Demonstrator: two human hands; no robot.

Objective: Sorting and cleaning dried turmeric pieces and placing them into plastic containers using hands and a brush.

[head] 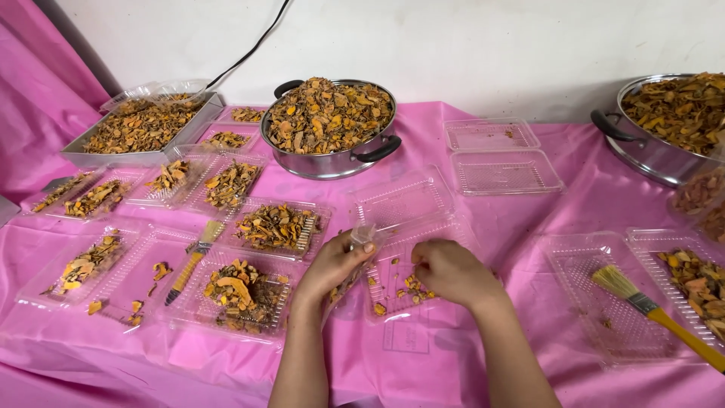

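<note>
The left hand (336, 261) pinches the edge of a clear hinged plastic tray (404, 249) lying open on the pink-covered surface (529, 211); the right hand (451, 270), fingers curled narrow, rests over dried orange root slices (411, 287) inside it. Filled trays (276, 227) crowd the left, with a steel pot (328, 121) behind. A paintbrush (649, 306) lies to the right. A second pot (664, 125) is cut off by the frame edge.

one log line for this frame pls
left hand: pinching small clear bag | right hand: picking dried pieces in open clamshell tray | near: steel pot, brush
</note>
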